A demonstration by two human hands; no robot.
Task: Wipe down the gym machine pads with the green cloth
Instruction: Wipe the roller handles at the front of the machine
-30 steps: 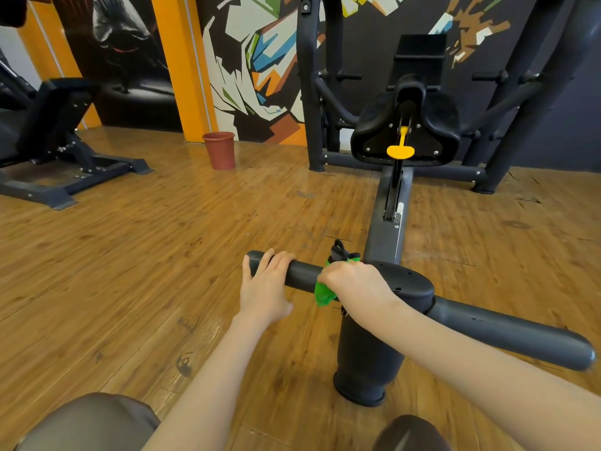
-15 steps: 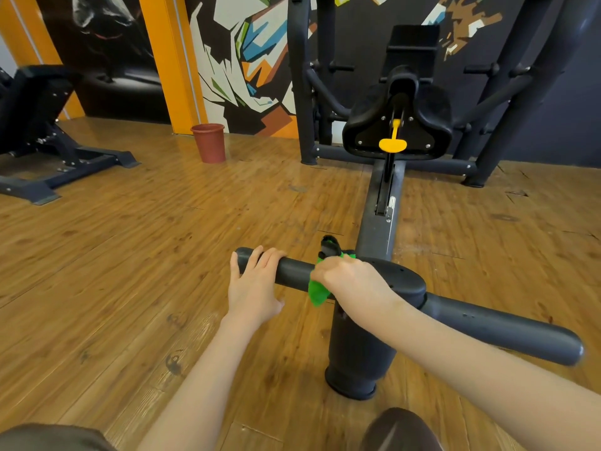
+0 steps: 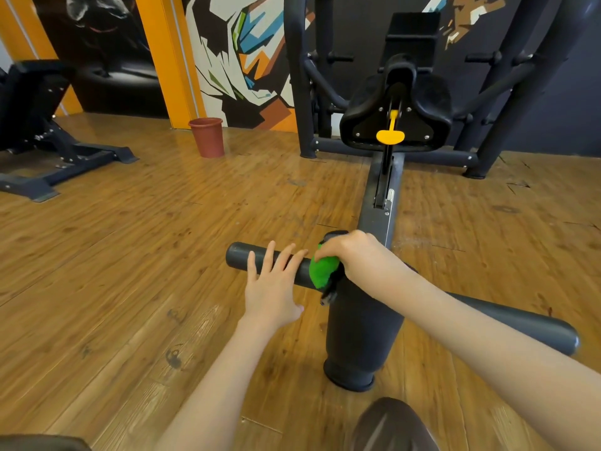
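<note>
A dark grey roller pad crosses the gym machine low in front of me; its left half [image 3: 240,255] ends in a round cap and its right half [image 3: 527,327] runs off under my right forearm. My right hand [image 3: 354,255] is shut on the bunched green cloth [image 3: 322,266], pressing it on the left roller where it meets the central post [image 3: 361,333]. My left hand [image 3: 273,284] lies flat, fingers apart, with the fingertips on top of the left roller just beside the cloth. The black seat [image 3: 396,115] with a yellow lever [image 3: 390,135] stands further back.
A terracotta pot [image 3: 208,136] stands on the wooden floor near the orange pillar. A black bench [image 3: 39,125] sits at the far left. The machine's dark frame uprights [image 3: 299,76] rise behind the seat. My knee [image 3: 393,424] shows at the bottom edge.
My left hand has loosened from gripping the roller to resting on it with straight fingers. The cloth now shows more on top of the roller. The view has shifted slightly.
</note>
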